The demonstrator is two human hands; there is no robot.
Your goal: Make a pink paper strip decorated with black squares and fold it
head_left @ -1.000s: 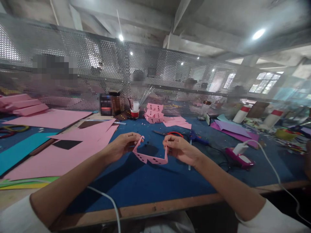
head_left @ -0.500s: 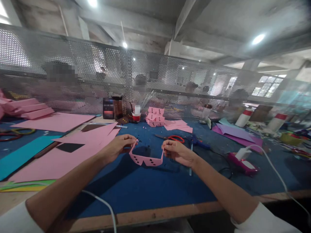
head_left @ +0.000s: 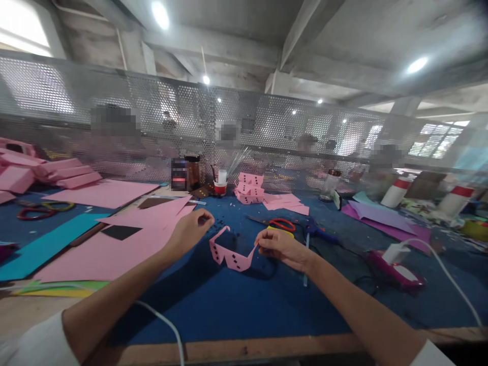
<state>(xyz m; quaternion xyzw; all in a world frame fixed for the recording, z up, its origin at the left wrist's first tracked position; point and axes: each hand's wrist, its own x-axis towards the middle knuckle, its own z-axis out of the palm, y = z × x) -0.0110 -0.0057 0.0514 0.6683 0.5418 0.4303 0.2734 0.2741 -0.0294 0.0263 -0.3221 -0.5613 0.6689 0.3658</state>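
Observation:
Pink paper glasses (head_left: 234,258) with black diamond-shaped spots hang just above the blue table mat. My right hand (head_left: 280,246) pinches the end of their right temple between thumb and fingers. The left temple is free, its tip bent over. My left hand (head_left: 194,223) is off to the left of that temple, apart from it, thumb and fingertips closed together; whether anything tiny is between them cannot be seen. Small black bits (head_left: 220,222) lie on the mat beside its fingertips. Scissors with red handles (head_left: 282,223) lie behind my right hand.
Spotted pink paper glasses (head_left: 249,188) are stacked at the back, beside pink paper pieces (head_left: 285,202). A blue glue gun (head_left: 320,231) and magenta power strip (head_left: 396,269) lie right. Pink sheets (head_left: 87,254) cover the left. A perforated metal screen (head_left: 267,122) stands behind.
My left hand has let go of the left temple and drawn slightly away. The glasses now hang tilted from my right hand alone. The whole view has shifted slightly.

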